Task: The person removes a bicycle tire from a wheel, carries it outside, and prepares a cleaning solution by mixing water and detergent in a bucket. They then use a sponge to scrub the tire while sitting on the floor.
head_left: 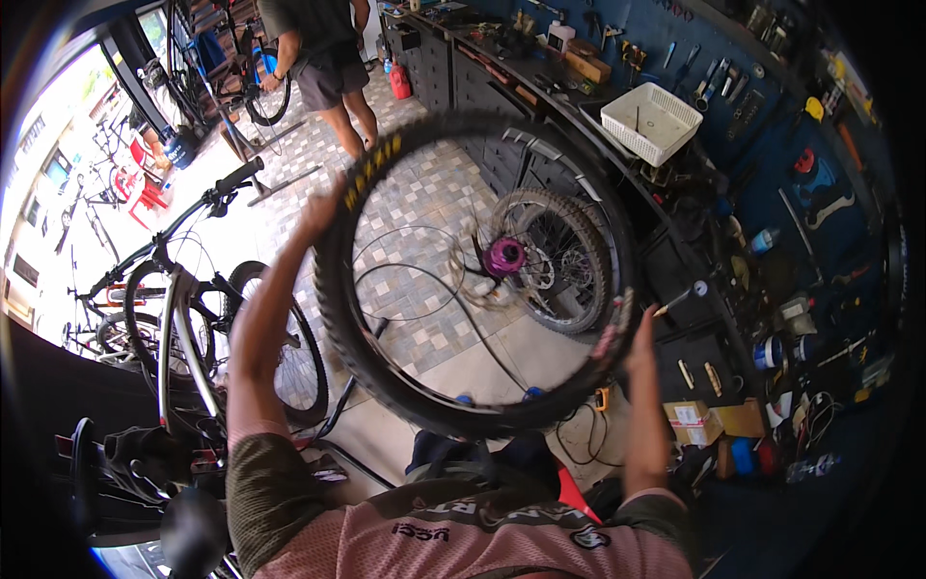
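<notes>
Between my raised hands is a bicycle wheel (453, 420) with a knobby black tyre, tilted so that its side faces me. Its hub (504, 257) is purple, and the spokes are mostly blurred or too thin to see. My left hand (324, 210) is closed round the tyre at the upper left, beside yellow lettering. On the lower right side, my right hand (637, 343) grips the tyre, some fingertips showing on the inner rim side. Behind the hub, a second wheel (579, 314) with a worn, dusty tyre is seen through the held one.
At left stands a silver-framed bicycle (183, 338). A workbench (540, 96) runs along the right, bearing a white basket (656, 121), below a blue wall of tools. Another person (323, 68) stands at the far end near a red extinguisher (399, 81). A black hose (352, 386) lies low down.
</notes>
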The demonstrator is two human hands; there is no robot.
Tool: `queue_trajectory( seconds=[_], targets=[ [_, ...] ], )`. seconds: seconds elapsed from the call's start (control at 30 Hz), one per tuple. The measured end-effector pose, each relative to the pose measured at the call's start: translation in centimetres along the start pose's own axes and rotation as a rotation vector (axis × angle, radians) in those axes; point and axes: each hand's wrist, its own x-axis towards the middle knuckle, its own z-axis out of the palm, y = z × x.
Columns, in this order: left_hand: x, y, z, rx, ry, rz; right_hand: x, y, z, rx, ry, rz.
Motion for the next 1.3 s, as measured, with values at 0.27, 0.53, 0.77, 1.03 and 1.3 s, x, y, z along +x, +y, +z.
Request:
queue_trajectory(
  seconds=[0.27,0.53,0.77,1.03,1.3],
  targets=[
    [2.9,17.1,-16.5,-0.610,0.154,0.675,4.3,10.4,7.2,0.335,-0.583,0.122],
    [2.4,-0.1,-4.7,-0.132,0.038,0.123,8.1,-9.0,5.5,-0.444,0.234,-0.405],
    [-17.0,-6.2,28.1,-1.062,-0.272,-0.704,-1.7,-29.5,15.4,-1.291,0.138,-0.531],
    [-2.3,-11.5,8.5,-0.142,-0.334,-0.147,4.5,-8.0,0.3,-0.922,0.107,-0.008],
    [-1.2,3.0,1.8,-0.162,-0.030,0.058,1.7,6.6,-3.0,-0.301,0.382,-0.298]
  ],
)
